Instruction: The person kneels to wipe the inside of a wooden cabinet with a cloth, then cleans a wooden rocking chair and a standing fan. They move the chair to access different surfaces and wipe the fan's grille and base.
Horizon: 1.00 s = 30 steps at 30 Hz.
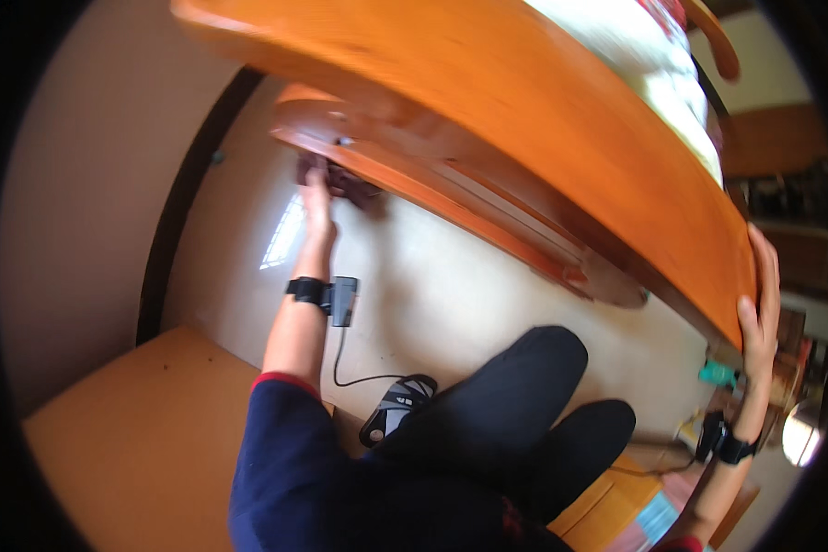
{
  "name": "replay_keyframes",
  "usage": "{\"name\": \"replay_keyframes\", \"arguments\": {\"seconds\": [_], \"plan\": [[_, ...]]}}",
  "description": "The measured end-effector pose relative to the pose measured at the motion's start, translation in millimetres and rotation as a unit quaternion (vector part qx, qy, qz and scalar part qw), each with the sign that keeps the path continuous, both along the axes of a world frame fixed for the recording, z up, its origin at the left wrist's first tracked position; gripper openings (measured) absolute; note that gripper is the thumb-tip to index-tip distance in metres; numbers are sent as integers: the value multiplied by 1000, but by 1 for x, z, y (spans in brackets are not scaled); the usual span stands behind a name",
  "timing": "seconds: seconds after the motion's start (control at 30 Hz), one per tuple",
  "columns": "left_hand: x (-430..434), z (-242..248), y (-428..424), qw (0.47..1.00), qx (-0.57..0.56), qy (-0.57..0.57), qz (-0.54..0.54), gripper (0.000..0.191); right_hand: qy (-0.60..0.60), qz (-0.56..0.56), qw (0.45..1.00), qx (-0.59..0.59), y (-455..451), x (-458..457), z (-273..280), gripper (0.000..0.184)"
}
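Note:
A large piece of varnished orange-brown wooden furniture (483,117), perhaps a bench or settee, slants across the view. Below its broad board runs a lower wooden rail (441,238). My left hand (315,183) reaches under the board with a dark brown cloth (355,183) in its grasp, up against the left end of that rail. The hand hides part of the cloth. At the far right, my right hand (760,310) grips the board's end, thumb on the near face and fingers along the outer edge.
A pale, glossy floor (469,290) lies beneath. Dark skirting (179,207) edges the wall at left. An orange-brown panel (145,414) stands close at lower left. Cables trail from wrist-worn devices (345,301). White fabric (621,55) rests on the furniture; a green item (717,372) is at right.

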<state>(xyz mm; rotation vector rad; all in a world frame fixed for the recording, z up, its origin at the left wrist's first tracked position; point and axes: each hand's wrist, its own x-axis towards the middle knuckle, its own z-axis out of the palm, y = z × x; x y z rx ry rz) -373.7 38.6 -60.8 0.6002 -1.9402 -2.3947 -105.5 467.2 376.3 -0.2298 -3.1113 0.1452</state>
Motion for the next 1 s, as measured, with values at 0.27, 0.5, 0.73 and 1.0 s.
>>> {"name": "replay_keyframes", "arguments": {"seconds": [0.27,0.5,0.73,1.0], "plan": [[21,0,29,756,-588,285,-33,48,48,91,994,38,-21,-26,3,62],[160,19,159,691,-524,425,-258,36,155,135,977,64,-42,3,-4,61],[232,23,254,674,-507,405,-352,38,205,131,969,46,-35,16,-13,57],[251,-76,245,723,-399,316,-467,32,250,120,961,2,-30,8,-5,53]]}}
